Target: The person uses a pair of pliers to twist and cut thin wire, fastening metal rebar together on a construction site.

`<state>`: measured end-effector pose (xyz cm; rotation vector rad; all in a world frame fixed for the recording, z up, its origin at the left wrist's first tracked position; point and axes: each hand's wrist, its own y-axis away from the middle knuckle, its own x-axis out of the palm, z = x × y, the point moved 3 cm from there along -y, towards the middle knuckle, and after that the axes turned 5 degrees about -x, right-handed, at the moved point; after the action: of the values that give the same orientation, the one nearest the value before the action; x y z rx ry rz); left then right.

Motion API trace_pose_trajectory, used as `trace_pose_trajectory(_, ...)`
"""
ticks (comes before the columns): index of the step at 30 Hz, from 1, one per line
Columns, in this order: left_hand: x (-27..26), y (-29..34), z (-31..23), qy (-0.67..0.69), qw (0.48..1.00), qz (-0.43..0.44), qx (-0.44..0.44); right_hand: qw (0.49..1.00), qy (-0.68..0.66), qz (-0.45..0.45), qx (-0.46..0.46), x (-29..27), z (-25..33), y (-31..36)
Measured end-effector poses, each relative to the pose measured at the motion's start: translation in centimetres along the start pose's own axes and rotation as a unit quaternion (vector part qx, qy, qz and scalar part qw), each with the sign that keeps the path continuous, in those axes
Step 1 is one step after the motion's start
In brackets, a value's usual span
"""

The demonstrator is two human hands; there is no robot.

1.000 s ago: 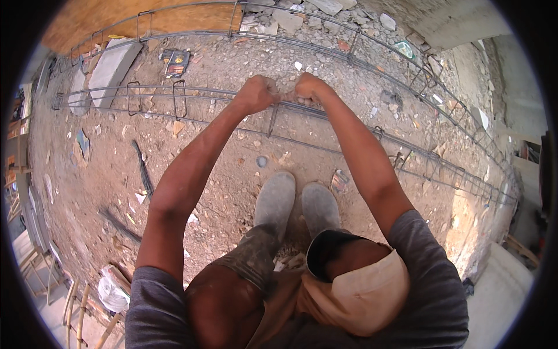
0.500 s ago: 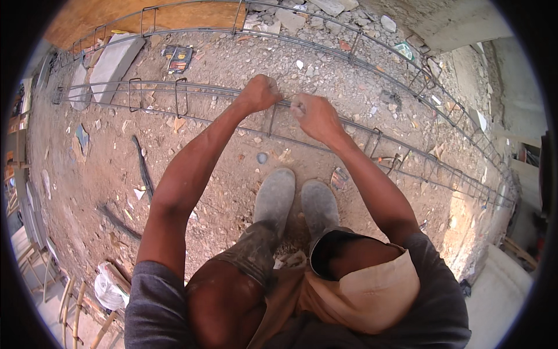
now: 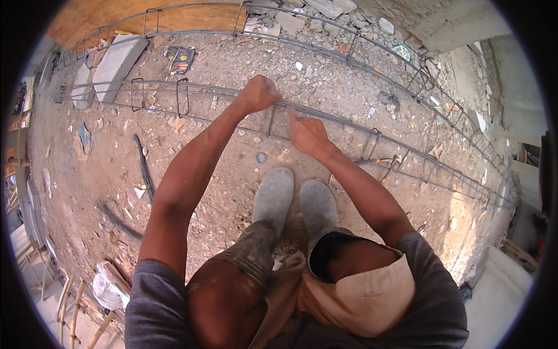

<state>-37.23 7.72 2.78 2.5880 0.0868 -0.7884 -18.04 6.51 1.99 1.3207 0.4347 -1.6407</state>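
Note:
A long rebar cage (image 3: 349, 122) of thin steel bars and rectangular stirrups runs left to right before me. My left hand (image 3: 260, 95) is closed at its upper bars, close to a stirrup (image 3: 271, 119); its fingertips are pinched, and whatever is in them is too small to name. Just right of that stirrup, my right hand (image 3: 309, 135) is below the upper bars, its fingers mostly curled. One blurred finger points up toward the bars. Anything inside this hand is hidden.
A second rebar cage (image 3: 325, 49) curves behind, near rubble (image 3: 290, 22) and an orange-brown board (image 3: 192, 18). Concrete blocks (image 3: 119, 67) lie far left. Dark strips (image 3: 143, 168) rest on the dirt. My grey boots (image 3: 274, 195) stand close to the cage. An orange-marked dark item (image 3: 388, 163) lies by its right part.
My right hand has moved down and slightly toward me, away from the upper bars. My left hand stays at the bars, nearly unmoved.

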Motion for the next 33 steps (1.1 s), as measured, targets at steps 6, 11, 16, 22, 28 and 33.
trace_pose_trajectory(6,-0.1,-0.1,-0.2,-0.014,0.999,-0.02,0.021,0.994,0.097,-0.056,0.01,0.5,-0.2,-0.5)
trace_pose_trajectory(11,0.0,-0.1,-0.1,-0.015,0.999,-0.022,0.034,0.999,0.014,-0.027,0.014,0.1,-0.8,-2.0)
trace_pose_trajectory(16,0.2,0.1,0.2,-0.012,0.998,-0.036,0.044,0.981,-0.127,-0.147,0.026,-0.3,0.0,-2.5)
trace_pose_trajectory(22,0.5,0.1,0.9,-0.021,0.996,-0.061,0.068,0.973,-0.156,-0.122,0.121,-2.7,1.0,-3.1)
trace_pose_trajectory(28,0.1,1.0,2.2,0.056,0.994,0.001,0.089,0.988,0.134,-0.042,-0.068,-7.9,2.8,-4.0)
trace_pose_trajectory(33,0.3,2.2,2.3,-0.027,0.991,-0.067,0.116,0.916,0.338,-0.106,-0.188,-9.7,4.3,-4.2)
